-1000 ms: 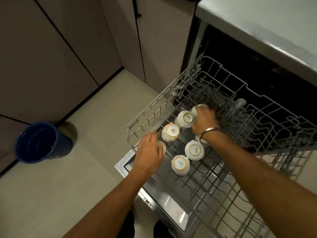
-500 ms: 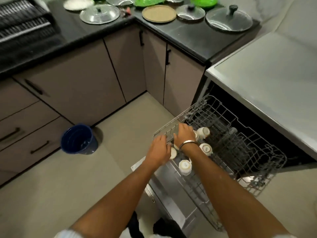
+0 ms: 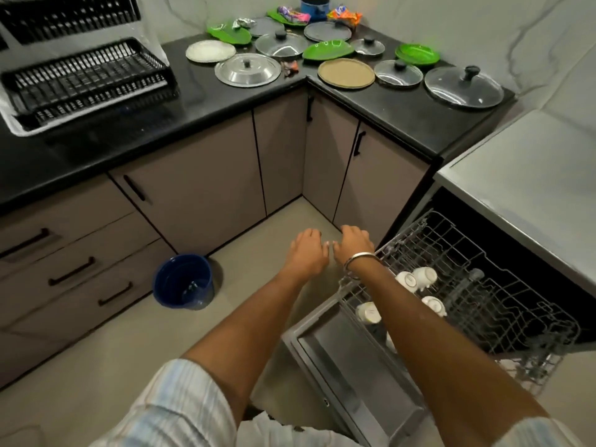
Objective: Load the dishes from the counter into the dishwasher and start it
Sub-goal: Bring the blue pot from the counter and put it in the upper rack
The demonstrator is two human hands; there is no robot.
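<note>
The dishwasher's wire rack is pulled out over the open door at the lower right. Several white cups stand upside down in its near-left part. My left hand and my right hand hover side by side above the floor, just left of the rack's corner, both empty with loosely spread fingers. A metal bangle circles my right wrist. On the black corner counter lie pot lids, green plates, a tan plate and a white plate.
A blue bucket stands on the floor by the drawers. A black dish rack sits on the counter at the left. A blue pot and snack wrappers lie at the counter's back. The dishwasher's grey top is at right.
Both hands have lifted off the cups and drawn back left, out of the rack. My view has risen, bringing the counter and its dishes into sight.
</note>
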